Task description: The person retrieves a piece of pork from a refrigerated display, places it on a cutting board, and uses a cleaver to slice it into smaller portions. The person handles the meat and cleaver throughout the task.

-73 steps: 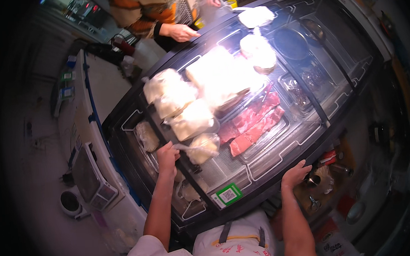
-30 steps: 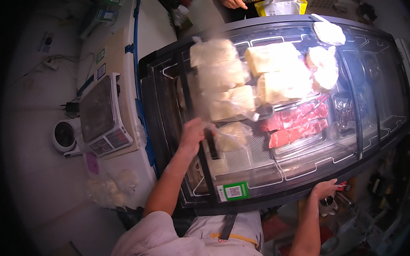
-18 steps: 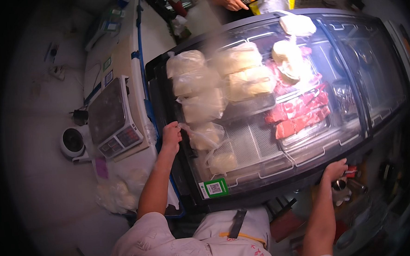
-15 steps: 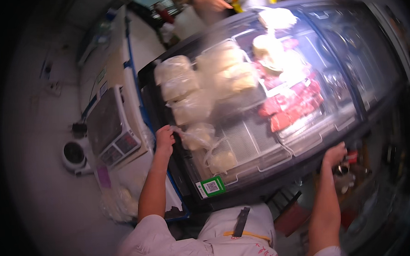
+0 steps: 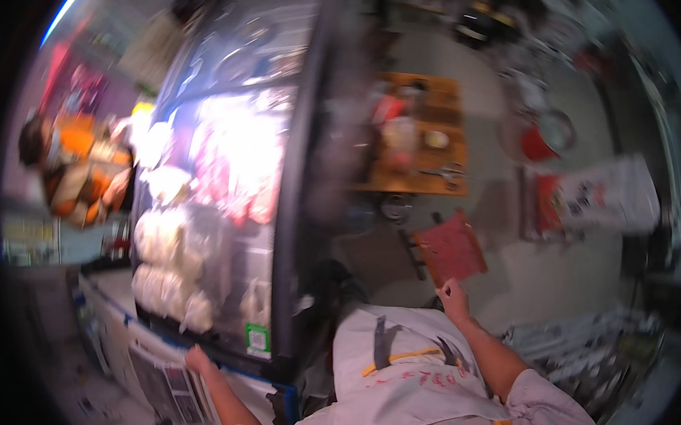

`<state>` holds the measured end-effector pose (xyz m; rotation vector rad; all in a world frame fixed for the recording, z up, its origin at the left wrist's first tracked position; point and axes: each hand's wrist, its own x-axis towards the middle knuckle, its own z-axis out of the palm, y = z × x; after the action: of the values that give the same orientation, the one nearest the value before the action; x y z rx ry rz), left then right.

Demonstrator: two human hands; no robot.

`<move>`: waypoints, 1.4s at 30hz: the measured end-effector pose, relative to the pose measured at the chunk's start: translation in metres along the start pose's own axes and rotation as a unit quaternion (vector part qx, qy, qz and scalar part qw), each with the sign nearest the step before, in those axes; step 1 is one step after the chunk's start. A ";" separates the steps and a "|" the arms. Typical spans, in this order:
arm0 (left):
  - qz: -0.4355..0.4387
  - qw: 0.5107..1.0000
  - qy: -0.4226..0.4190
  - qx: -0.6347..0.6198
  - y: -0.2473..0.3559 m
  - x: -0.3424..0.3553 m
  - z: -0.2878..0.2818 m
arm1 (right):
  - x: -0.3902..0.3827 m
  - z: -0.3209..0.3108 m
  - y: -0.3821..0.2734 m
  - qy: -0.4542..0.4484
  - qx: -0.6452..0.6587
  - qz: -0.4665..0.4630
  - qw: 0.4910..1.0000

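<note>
Co-worker (image 5: 84,176): is standing at far left, beyond the display case (image 5: 285,292).
Pale bagged blocks (image 5: 161,237): are lying in rows inside the display case.
Left hand (image 5: 196,358): is hanging just beside the display case's lower edge; I cannot tell its grip.
Right hand (image 5: 453,297): is curling just beside the red stool (image 5: 450,245); I cannot tell whether it is holding anything.
White container (image 5: 609,194): is standing farthest right.

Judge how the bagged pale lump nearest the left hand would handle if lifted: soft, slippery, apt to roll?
The bagged lump may sag somewhat: its outline looks rounded, without sharp corners. It could be slippery, as it appears plastic-wrapped. Rolling seems unlikely while other bagged lumps crowd beside it. Blur hides finer detail.
</note>
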<state>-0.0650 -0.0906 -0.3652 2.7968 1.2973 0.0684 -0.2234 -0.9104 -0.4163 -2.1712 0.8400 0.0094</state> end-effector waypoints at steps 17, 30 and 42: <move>0.026 0.883 -0.428 -0.190 0.283 -0.734 -0.068 | -0.052 -0.367 0.475 0.165 0.223 0.184 0.943; 0.443 0.754 -0.452 0.179 0.757 -0.995 0.059 | 0.149 -0.680 0.584 -0.010 0.054 0.159 0.986; 0.374 0.662 -0.605 -0.236 1.195 -1.016 -0.102 | 0.650 -0.861 0.446 -0.032 -0.004 0.186 0.982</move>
<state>0.1824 -1.6337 -0.1951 1.8643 -0.2044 -1.0340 -0.1911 -2.0714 -0.3006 -1.9801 1.1972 0.2699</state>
